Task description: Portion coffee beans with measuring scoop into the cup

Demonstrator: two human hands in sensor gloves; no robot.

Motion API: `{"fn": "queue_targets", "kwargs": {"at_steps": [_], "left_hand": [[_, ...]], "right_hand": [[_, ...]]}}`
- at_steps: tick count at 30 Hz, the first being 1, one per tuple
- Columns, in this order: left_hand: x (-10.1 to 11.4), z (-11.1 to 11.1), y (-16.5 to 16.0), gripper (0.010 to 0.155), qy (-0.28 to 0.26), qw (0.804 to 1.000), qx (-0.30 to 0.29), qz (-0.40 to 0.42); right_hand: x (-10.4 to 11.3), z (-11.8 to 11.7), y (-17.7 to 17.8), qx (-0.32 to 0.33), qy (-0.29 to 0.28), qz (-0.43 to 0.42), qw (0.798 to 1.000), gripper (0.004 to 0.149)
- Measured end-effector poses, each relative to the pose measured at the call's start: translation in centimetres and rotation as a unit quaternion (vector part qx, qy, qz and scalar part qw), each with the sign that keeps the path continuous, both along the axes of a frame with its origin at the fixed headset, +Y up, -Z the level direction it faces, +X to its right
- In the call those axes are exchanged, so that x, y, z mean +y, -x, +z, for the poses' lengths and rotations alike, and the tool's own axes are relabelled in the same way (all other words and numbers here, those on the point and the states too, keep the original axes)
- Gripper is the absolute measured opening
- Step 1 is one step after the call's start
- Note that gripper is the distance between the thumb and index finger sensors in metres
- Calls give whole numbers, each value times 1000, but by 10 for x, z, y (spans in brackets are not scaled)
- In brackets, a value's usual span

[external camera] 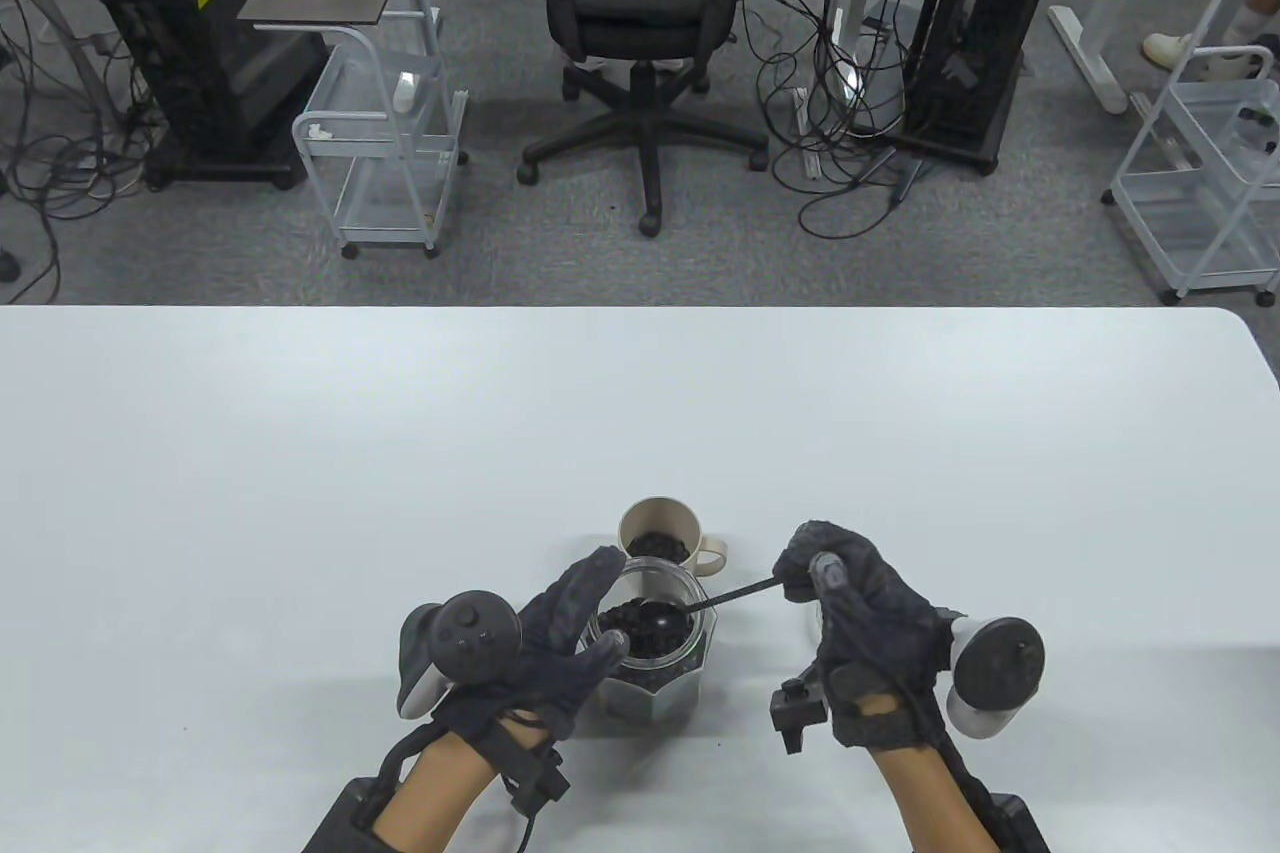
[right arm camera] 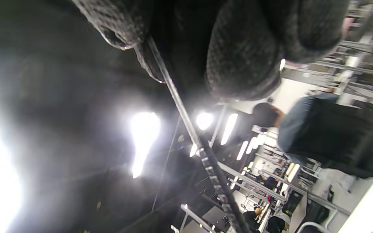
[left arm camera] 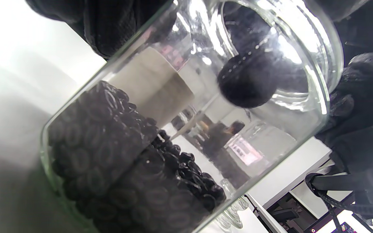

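Coffee beans (external camera: pixel 645 628) are held in a glass jar (external camera: pixel 655 683) near the front edge of the tabletop (external camera: pixel 300 453), and a rounded load of them is seen in the bowl of the scoop (external camera: pixel 660 621) at the jar's mouth. The scoop's thin handle is pinched at its far end by the curled fingers of the right hand (external camera: pixel 860 633), to the right of the jar. The jar is gripped by the left hand (external camera: pixel 545 643), whose thumb and fingers are wrapped round its left side; in the left wrist view the jar (left arm camera: pixel 186 129) is shown about half full of beans (left arm camera: pixel 121 168).

Just behind the jar stands a beige cup (external camera: pixel 660 538), touching or nearly touching it, with some beans already lying inside.

Spillage is judged the main risk. Because the scoop is heaped and held far from its bowl, beans could be shed by a small roll of the wrist as it is carried over the jar's rim to the cup. The bowl could also be caught on the glass lip, or the cup be nudged if the jar is shifted.
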State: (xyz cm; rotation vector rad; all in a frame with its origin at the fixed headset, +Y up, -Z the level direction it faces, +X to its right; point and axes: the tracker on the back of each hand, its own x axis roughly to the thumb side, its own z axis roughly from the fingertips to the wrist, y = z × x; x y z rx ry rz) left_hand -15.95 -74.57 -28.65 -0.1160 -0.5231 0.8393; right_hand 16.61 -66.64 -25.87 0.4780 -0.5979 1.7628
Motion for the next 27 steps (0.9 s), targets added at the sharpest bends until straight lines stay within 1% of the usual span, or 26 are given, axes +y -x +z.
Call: {"fn": "queue_targets", "kwargs": {"at_steps": [4,6,12,14,16,18,23,27], "left_hand": [[0,0,0,83,-1,1000,0,-1],[0,0,0,83,-1,1000,0,-2],[0,0,0,83,-1,1000,0,-2],[0,0,0,83,-1,1000,0,-2],[0,0,0,83,-2,1000,0,-3],[1,0,0,83,-3,1000,0,-5],[1,0,0,83,-4,1000,1,-6],[1,0,0,83,-7,1000,3,-11]], "right_hand": [[7,13,22,6,-55,82,995,39],[9,17,31,7,-72,117,990,39],[4,18,47,9,-88,177,980,39],[1,17,51,8,-91,208,974,39],[-2,15,56,16,-84,228,970,39],[-3,13,60,25,-74,227,971,39],[-7,8,67,43,-32,239,970,38],[-11,3,68,44,9,200,979,38]]}}
